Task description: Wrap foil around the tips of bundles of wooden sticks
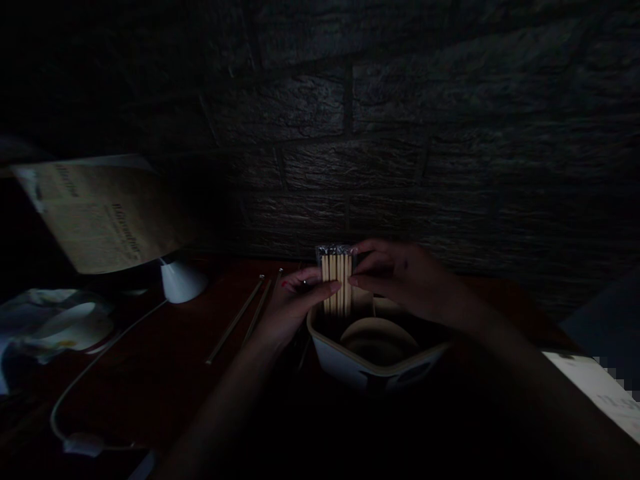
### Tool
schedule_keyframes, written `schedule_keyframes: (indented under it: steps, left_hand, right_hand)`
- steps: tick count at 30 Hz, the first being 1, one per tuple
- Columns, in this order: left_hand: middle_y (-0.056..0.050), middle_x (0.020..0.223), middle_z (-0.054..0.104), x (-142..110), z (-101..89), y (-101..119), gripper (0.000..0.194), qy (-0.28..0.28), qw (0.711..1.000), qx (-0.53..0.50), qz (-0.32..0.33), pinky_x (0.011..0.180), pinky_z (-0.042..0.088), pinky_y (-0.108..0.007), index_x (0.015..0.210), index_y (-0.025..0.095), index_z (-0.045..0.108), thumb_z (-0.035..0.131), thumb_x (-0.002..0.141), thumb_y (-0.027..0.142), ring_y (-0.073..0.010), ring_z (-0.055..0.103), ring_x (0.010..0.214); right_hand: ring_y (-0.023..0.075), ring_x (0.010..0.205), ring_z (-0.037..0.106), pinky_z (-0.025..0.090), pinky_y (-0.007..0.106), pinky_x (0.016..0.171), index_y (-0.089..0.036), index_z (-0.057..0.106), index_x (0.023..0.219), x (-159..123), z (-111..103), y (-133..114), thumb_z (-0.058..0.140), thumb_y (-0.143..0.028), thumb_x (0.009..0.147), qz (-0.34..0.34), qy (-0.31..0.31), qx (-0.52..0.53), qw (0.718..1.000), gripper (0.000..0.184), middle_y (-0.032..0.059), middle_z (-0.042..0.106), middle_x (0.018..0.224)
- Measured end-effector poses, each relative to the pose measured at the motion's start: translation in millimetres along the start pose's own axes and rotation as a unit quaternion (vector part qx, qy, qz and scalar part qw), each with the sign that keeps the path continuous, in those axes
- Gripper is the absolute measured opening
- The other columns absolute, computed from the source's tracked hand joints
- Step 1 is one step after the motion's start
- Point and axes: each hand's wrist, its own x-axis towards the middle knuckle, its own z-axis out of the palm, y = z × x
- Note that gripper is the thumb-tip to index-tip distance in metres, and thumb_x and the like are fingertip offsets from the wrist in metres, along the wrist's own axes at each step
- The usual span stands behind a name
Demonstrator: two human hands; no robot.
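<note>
Several pairs of wooden chopsticks (337,283) stand upright side by side in clear wrappers, over the back left of a pale basket (345,363). From the left, my left hand (295,297) grips them with the thumb across the front. On the other side my right hand (405,277) pinches the bundle near its wrapped top. The lower ends are down in the basket and lost in shadow. A round brown object (379,339) lies inside the basket, too dark to name. Two wrapped, thin sticks (236,320) rest on the table left of my left hand.
At the left stands a lamp with a newsprint-patterned shade (110,213) and a white base (183,281); its cord (83,383) runs along the dark table. A white bowl (75,327) sits behind the cord. A brick-patterned wall (320,167) rises behind. White paper (590,387) lies at right.
</note>
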Motion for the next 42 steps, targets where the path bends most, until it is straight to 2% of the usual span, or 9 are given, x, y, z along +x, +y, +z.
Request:
schedule_keyframes:
  steps: [7, 14, 31, 37, 42]
  left_hand:
    - [-0.003, 0.091, 0.078, -0.3, 0.5, -0.2, 0.021, 0.008, 1.0, 0.024, 0.002, 0.079, 0.053, -0.027, 0.094, 0.02, 0.078, 0.081, 0.074, 0.024, -0.0168, 0.07, 0.081]
    - [-0.002, 0.088, 0.077, 2.0, -0.3, -2.7, 0.02, 0.014, 0.999, 0.034, 0.025, 0.077, 0.052, -0.024, 0.091, 0.02, 0.079, 0.083, 0.073, 0.026, -0.0143, 0.069, 0.081]
    - [-0.005, 0.097, 0.078, -1.2, 1.2, -0.8, 0.028, 0.002, 0.999, 0.03, -0.016, 0.08, 0.053, -0.03, 0.099, 0.02, 0.078, 0.082, 0.073, 0.029, -0.0185, 0.071, 0.082]
    - [-0.004, 0.097, 0.078, -0.1, 0.6, -1.8, 0.025, -0.001, 0.999, 0.033, -0.003, 0.083, 0.052, -0.025, 0.097, 0.021, 0.078, 0.083, 0.073, 0.027, -0.0161, 0.071, 0.087]
    - [-0.004, 0.094, 0.078, -0.7, 0.0, -1.9, 0.025, 0.0, 0.999, 0.03, -0.013, 0.08, 0.053, -0.027, 0.098, 0.02, 0.078, 0.082, 0.074, 0.028, -0.0165, 0.07, 0.082]
  right_hand:
    - [0.018, 0.079, 0.073, 0.053, 0.029, 0.07, -0.019, 0.065, 0.111, 1.1, 1.0, 0.0, 0.068, -0.023, 0.082, -0.005, 0.005, -0.015, 1.0, 0.03, 0.0025, 0.078, 0.087]
    - [0.0187, 0.076, 0.072, 0.052, 0.03, 0.066, -0.02, 0.065, 0.113, 1.5, 2.1, 3.9, 0.068, -0.025, 0.082, 0.0, 0.01, -0.027, 1.0, 0.032, 0.0029, 0.079, 0.09]
    - [0.0207, 0.079, 0.074, 0.055, 0.032, 0.07, -0.021, 0.063, 0.113, 1.7, 2.0, 4.5, 0.069, -0.026, 0.081, -0.001, -0.002, -0.014, 1.0, 0.033, 0.0036, 0.078, 0.091]
    - [0.0203, 0.08, 0.074, 0.055, 0.031, 0.07, -0.02, 0.063, 0.111, 1.1, 1.7, 2.5, 0.069, -0.024, 0.081, -0.002, -0.004, -0.004, 1.0, 0.032, 0.0039, 0.078, 0.09]
    - [0.0187, 0.078, 0.073, 0.054, 0.029, 0.068, -0.02, 0.063, 0.113, 1.2, 4.0, 4.3, 0.07, -0.023, 0.081, -0.007, 0.006, -0.005, 1.0, 0.033, 0.0028, 0.078, 0.089]
